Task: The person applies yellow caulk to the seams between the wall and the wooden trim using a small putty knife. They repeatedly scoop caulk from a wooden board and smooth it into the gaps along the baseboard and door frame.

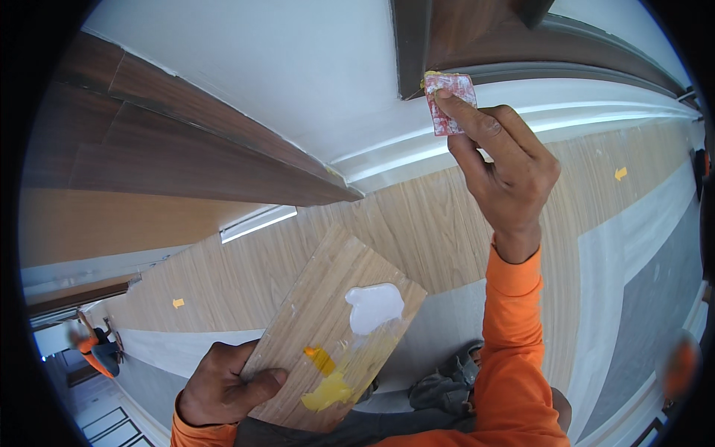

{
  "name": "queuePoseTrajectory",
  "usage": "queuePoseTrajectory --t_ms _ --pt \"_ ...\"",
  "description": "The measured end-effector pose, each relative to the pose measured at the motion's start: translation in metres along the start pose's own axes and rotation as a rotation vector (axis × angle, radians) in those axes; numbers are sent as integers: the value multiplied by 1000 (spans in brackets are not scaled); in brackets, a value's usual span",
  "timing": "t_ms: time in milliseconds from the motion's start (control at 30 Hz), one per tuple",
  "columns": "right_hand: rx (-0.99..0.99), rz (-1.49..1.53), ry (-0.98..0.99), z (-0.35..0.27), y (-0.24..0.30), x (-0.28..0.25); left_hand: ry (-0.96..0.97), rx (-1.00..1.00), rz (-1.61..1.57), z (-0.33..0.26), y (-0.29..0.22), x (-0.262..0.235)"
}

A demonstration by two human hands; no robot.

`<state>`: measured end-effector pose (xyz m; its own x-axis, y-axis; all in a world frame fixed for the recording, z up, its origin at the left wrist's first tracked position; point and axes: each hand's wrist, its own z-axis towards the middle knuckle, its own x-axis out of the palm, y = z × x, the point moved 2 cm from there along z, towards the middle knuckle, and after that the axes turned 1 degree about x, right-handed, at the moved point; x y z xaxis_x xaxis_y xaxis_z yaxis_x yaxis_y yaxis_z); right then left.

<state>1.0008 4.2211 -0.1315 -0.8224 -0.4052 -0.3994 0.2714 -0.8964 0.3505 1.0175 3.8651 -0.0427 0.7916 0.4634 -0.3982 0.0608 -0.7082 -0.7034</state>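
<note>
Dark frame (413,45) at top. Rectangular wood-grain board (339,268): near-left edge gripped by left hand (227,384), thumb uppermost. Right hand (512,160) pinches smeared, squarish red pad (441,121) at frame corner. Board carries glossy white puddle (372,308), smaller yellow smears (328,392).

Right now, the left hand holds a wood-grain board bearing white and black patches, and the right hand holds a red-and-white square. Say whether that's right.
One colour is wrong: the head view shows white and yellow patches, not black. The left hand does hold the board, the right hand the square.
</note>
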Motion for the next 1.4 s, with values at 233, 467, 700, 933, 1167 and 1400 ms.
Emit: queuePoseTrajectory --t_ms 233,467,700,933,1167,1400 --pt "46 84 -41 15 3 -23 -17 43 40 0 -1 0" --pt "89 26 -65 20 2 -11 -28 53 44 0 0 2" --pt "75 22 -31 23 4 -11 -29 -2 -6 -1 0 2" --pt "77 33 -17 25 4 -11 3 -13 -29 -2 -2 -1" --pt "96 31 31 30 9 -13 -14 95 -9 0 3 1" --pt "77 47 66 30 7 -12 7 72 -18 1 6 0"
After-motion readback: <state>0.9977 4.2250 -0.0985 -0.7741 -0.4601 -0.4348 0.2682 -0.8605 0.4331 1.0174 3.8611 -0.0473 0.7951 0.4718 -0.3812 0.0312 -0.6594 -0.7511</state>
